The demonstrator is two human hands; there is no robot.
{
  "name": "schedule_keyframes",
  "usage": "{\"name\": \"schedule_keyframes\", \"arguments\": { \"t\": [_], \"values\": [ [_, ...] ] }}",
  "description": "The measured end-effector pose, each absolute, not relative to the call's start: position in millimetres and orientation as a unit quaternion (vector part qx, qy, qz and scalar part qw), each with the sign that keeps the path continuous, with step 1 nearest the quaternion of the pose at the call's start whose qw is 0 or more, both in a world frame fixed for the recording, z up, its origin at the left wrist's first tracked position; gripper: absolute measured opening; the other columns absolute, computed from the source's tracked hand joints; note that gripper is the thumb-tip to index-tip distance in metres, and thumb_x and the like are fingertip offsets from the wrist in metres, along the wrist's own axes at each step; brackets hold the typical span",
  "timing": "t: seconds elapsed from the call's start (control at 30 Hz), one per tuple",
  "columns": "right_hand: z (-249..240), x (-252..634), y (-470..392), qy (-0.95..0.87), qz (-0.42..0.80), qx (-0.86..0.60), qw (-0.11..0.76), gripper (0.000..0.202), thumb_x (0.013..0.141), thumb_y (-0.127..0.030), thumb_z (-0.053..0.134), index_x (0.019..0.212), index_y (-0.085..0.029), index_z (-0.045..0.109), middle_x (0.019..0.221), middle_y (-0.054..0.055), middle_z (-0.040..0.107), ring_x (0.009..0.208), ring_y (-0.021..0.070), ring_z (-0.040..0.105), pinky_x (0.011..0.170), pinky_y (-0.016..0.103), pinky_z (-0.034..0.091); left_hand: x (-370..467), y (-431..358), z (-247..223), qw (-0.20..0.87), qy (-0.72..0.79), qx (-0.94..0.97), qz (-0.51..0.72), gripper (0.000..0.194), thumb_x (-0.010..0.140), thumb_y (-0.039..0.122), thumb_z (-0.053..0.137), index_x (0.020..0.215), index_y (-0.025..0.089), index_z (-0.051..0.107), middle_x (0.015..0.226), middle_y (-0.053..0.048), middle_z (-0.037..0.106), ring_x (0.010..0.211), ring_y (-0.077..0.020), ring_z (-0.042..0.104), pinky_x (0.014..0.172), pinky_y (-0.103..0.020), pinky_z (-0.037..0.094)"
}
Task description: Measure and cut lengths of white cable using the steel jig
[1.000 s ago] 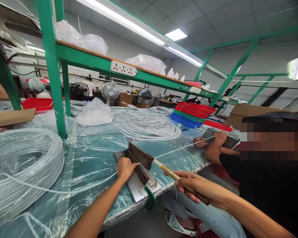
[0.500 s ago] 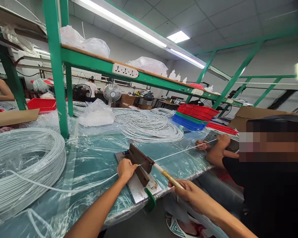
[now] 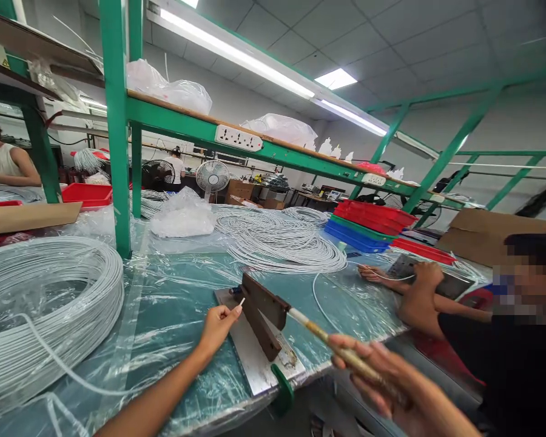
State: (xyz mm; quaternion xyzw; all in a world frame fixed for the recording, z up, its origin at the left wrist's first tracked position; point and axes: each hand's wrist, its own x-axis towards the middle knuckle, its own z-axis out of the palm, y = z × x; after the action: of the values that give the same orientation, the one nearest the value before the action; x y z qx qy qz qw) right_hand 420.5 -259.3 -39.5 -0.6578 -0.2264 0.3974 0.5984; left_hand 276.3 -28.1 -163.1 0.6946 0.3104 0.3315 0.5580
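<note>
My left hand (image 3: 219, 331) is closed in a pinch on a white cable (image 3: 242, 301), whose short free end sticks out past my fingertips. It is just left of a brown metal lever cutter (image 3: 264, 303) mounted on a pale base plate (image 3: 250, 367). The cable trails back toward a big coil of white cable (image 3: 104, 303) on the left. My right hand (image 3: 377, 370), blurred, is loosely around the cutter's long handle (image 3: 316, 329), which is white near the blade and gold-brown further along.
A green clamp (image 3: 282, 388) sits at the table edge by the cutter. Beyond lie loose white cable coils (image 3: 282, 240), a plastic bag (image 3: 182, 215) and stacked trays (image 3: 368, 221). At right a co-worker's hands (image 3: 425, 276) handle a cable. A green post (image 3: 118, 152) rises at left.
My left hand has drawn back from the blade with the cable end. The cable strand toward the co-worker, formerly taut at the cutter, now hangs slack and apart from it. My right hand shifted along the handle.
</note>
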Motion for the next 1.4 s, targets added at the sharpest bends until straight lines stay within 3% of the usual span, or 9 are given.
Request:
{"name": "schedule_keyframes", "arguments": {
  "t": [0.1, 0.23, 0.47, 0.7, 0.97, 1.17, 1.23, 1.33, 1.4],
  "values": [
    [12.7, 426.9, -229.0, -0.193, 0.447, -0.553, 0.676, 0.051, 0.065, -0.058, 0.058, 0.092, -0.015, 0.064, 0.098, 0.018, 0.064, 0.072, 0.0196, 0.063, 0.058, 0.025, 0.054, 254.0, -32.0, -166.4, 0.566, 0.286, 0.697, 0.334, 0.054, 0.067, 0.071, 0.043, 0.056, 0.018, 0.043, 0.052, 0.004, 0.032, 0.052, -0.0111, 0.028, 0.051, -0.024, 0.021],
    [56.4, 434.3, -152.8, -0.292, 0.442, -0.477, 0.701, 0.050, 0.080, -0.051, 0.045, 0.119, -0.020, 0.049, 0.107, 0.017, 0.061, 0.099, 0.0230, 0.061, 0.074, 0.030, 0.055, 229.4, -29.9, -176.7, 0.531, 0.292, 0.718, 0.342, 0.047, 0.075, 0.059, 0.047, 0.056, 0.017, 0.041, 0.053, 0.004, 0.031, 0.053, -0.0110, 0.028, 0.052, -0.025, 0.018],
    [83.6, 451.9, -4.1, -0.388, 0.367, -0.618, 0.576, 0.053, 0.089, -0.041, 0.041, 0.133, -0.016, 0.024, 0.099, 0.015, 0.063, 0.079, 0.0154, 0.066, 0.071, 0.027, 0.051, 222.9, -17.3, -194.2, 0.453, 0.329, 0.754, 0.343, 0.044, 0.083, 0.052, 0.041, 0.056, 0.017, 0.039, 0.053, 0.004, 0.033, 0.052, -0.0110, 0.032, 0.051, -0.025, 0.019],
    [61.7, 466.4, 84.0, -0.351, 0.354, -0.704, 0.505, 0.045, 0.088, -0.037, 0.048, 0.126, -0.015, 0.039, 0.098, 0.008, 0.061, 0.071, 0.0144, 0.061, 0.061, 0.030, 0.052, 233.1, -15.3, -193.3, 0.421, 0.335, 0.781, 0.319, 0.041, 0.082, 0.047, 0.042, 0.057, 0.016, 0.048, 0.053, 0.003, 0.040, 0.053, -0.0122, 0.039, 0.052, -0.024, 0.020],
    [43.5, 459.9, 111.1, -0.348, 0.339, -0.708, 0.513, 0.037, 0.087, -0.035, 0.050, 0.117, -0.013, 0.047, 0.094, 0.007, 0.061, 0.070, 0.0137, 0.060, 0.061, 0.029, 0.051, 237.8, -10.9, -200.8, 0.424, 0.326, 0.782, 0.320, 0.042, 0.083, 0.049, 0.041, 0.057, 0.016, 0.048, 0.054, 0.002, 0.042, 0.055, -0.0132, 0.040, 0.053, -0.025, 0.020],
    [30.2, 415.6, 49.9, -0.439, 0.306, -0.633, 0.559, 0.041, 0.088, -0.025, 0.044, 0.127, -0.018, 0.034, 0.094, 0.004, 0.063, 0.067, 0.0053, 0.060, 0.061, 0.016, 0.047, 233.8, -7.0, -195.0, 0.492, 0.306, 0.722, 0.378, 0.050, 0.083, 0.059, 0.037, 0.057, 0.017, 0.043, 0.054, 0.003, 0.030, 0.054, -0.0123, 0.030, 0.053, -0.026, 0.018],
    [20.6, 396.7, 3.9, -0.495, 0.361, -0.608, 0.505, 0.033, 0.087, -0.029, 0.045, 0.114, -0.012, 0.050, 0.085, 0.004, 0.065, 0.057, 0.0049, 0.059, 0.055, 0.014, 0.045, 230.3, -5.1, -187.0, 0.522, 0.292, 0.685, 0.416, 0.052, 0.081, 0.063, 0.038, 0.058, 0.016, 0.045, 0.055, 0.003, 0.030, 0.055, -0.0123, 0.029, 0.053, -0.025, 0.019],
    [-4.0, 370.3, -72.5, -0.562, 0.494, -0.580, 0.322, 0.035, 0.076, -0.037, 0.059, 0.089, -0.006, 0.065, 0.069, 0.008, 0.067, 0.037, 0.0086, 0.052, 0.038, 0.017, 0.037, 224.7, -7.2, -165.8, 0.562, 0.289, 0.607, 0.482, 0.056, 0.076, 0.068, 0.043, 0.060, 0.015, 0.049, 0.055, 0.003, 0.032, 0.056, -0.0119, 0.030, 0.053, -0.024, 0.022],
    [-27.0, 355.3, -115.5, -0.575, 0.548, -0.582, 0.172, 0.042, 0.074, -0.040, 0.060, 0.106, -0.012, 0.063, 0.066, 0.003, 0.065, 0.037, 0.0074, 0.050, 0.038, 0.017, 0.035, 222.9, -15.4, -147.9, 0.602, 0.288, 0.543, 0.509, 0.056, 0.071, 0.070, 0.049, 0.061, 0.015, 0.050, 0.053, 0.005, 0.030, 0.053, -0.0104, 0.027, 0.051, -0.023, 0.021]
  ]
}}
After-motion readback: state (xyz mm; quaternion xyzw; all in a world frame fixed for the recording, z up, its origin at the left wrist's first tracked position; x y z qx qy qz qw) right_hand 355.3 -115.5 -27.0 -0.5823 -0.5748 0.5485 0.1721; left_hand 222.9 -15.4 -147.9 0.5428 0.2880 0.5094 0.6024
